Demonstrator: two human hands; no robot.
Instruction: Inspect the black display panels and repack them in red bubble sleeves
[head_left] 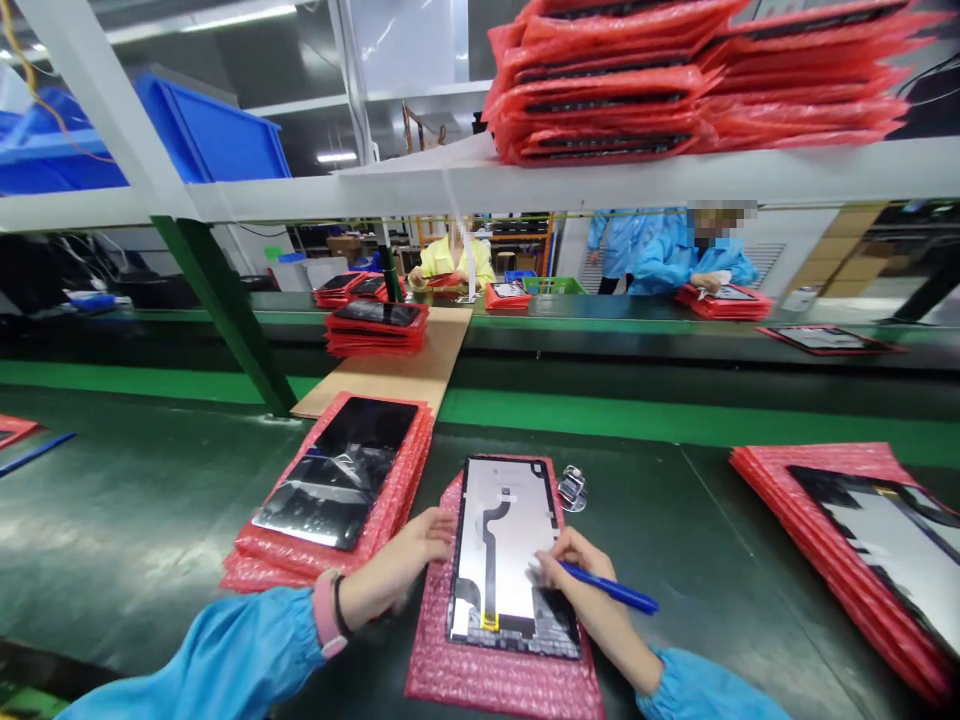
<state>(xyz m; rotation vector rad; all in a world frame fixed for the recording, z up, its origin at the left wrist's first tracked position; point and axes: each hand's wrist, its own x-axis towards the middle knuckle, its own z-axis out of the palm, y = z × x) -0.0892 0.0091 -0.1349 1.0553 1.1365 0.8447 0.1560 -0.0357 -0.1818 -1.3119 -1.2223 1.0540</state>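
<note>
A tablet screen panel [514, 530] lies with its silver back up on a pink bubble-wrap sleeve [495, 680]. A dark flex cable and a yellow-edged connector [490, 621] show on its back. My right hand [581, 575] is closed around a blue pen [619, 590] over the panel's right half; the fingers hide the pen's tip. At the panel's left edge rests my left hand [420, 550], fingers loosely stretched and gripping nothing. To the left, a glossy dark screen [337, 470] lies on a stack of red bubble-wrap sleeves [262, 560].
Right of the panel lies a small metal-and-clear item [572, 488]. Another sleeve stack [825, 560] with a panel stands at the right. A shelf [637, 180] with wrapped stacks [600, 90] crosses overhead, held by a green post [225, 310]. Co-workers [454, 260] sit beyond the conveyor.
</note>
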